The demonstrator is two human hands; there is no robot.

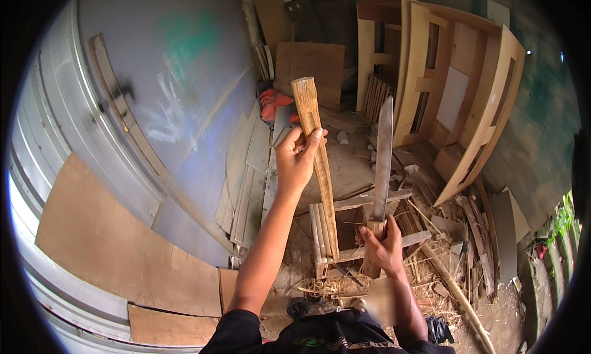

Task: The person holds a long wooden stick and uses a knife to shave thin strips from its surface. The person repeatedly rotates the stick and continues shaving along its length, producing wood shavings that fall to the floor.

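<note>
My left hand (pixel 297 160) is closed around the upper part of a long carved wooden stick (pixel 324 188). The stick is thicker at its top end and stands nearly upright, with flat cut faces along its length. Its lower end comes down at a low wooden frame (pixel 351 254); I cannot tell whether it rests on it. To the right, my right hand (pixel 386 246) grips the wooden handle of a machete (pixel 383 163). The long blade points up and away, apart from the stick.
Wood shavings (pixel 308 288) and scraps litter the floor around the low frame. A pole (pixel 455 292) lies at the right. Behind stands a large unfinished wooden cabinet (pixel 437 83), with leaning boards (pixel 311 71) and a red cloth (pixel 275 103). Metal sheeting (pixel 117 151) lines the left.
</note>
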